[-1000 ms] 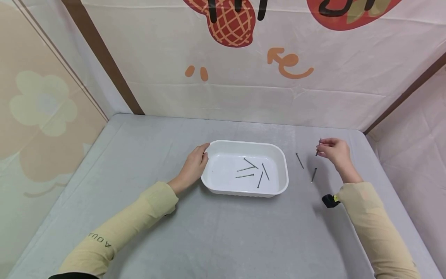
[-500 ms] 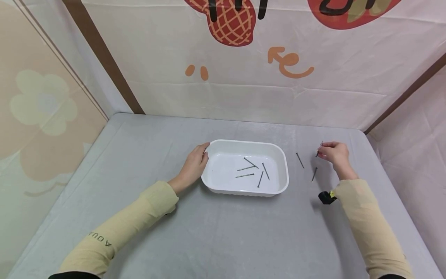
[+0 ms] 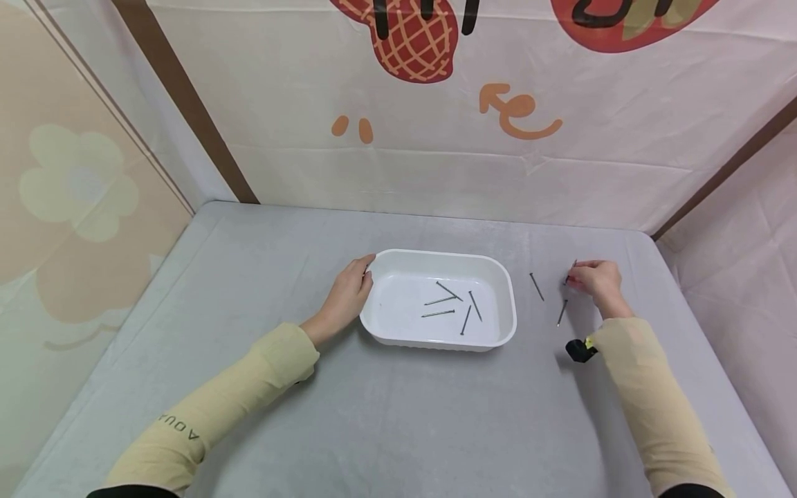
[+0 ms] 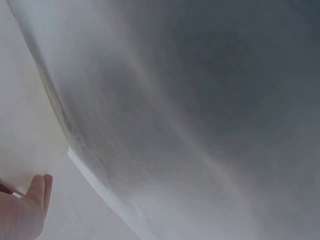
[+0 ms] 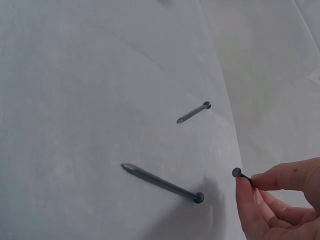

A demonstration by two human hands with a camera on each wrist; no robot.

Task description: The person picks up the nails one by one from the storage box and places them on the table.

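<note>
My left hand (image 3: 344, 297) grips the left rim of a white plastic basin (image 3: 429, 345) in the head view; several nails (image 3: 438, 314) lie scattered on its floor. The left wrist view shows only part of that hand (image 4: 22, 212) at the lower left edge. Over at the right, my right hand (image 3: 599, 282) pinches a nail (image 5: 237, 173) between thumb and fingertips, its round head showing above them. Two loose nails lie on the table: one nail (image 3: 537, 286) beside the basin and another nail (image 3: 562, 312) just below the right hand.
A grey cloth covers the table (image 3: 373, 422). Printed fabric walls (image 3: 299, 166) stand at the back and both sides. A small black device (image 3: 580, 351) with a yellow patch sits at the right wrist.
My right hand, pinching the nail, has shifted slightly toward me and to the left. The left hand, basin and other nails stay put.
</note>
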